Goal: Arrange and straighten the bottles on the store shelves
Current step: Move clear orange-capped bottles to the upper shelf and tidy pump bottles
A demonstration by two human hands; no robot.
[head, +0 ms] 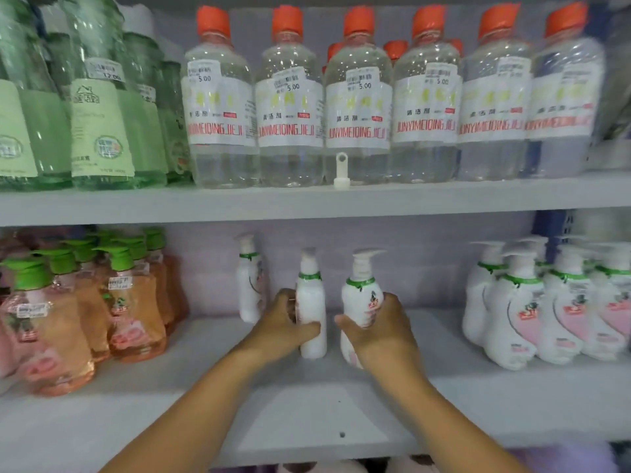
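Observation:
On the lower shelf, my left hand grips a white pump bottle that stands upright, seen edge-on. My right hand grips a second white pump bottle with a green neck band, its label facing forward and its pump pointing right. A third white pump bottle stands alone behind and to the left of them, near the back wall.
Several white pump bottles are grouped at the right of the lower shelf, and orange bottles with green caps at its left. The upper shelf carries clear bottles with red caps, green bottles and a small white cap piece.

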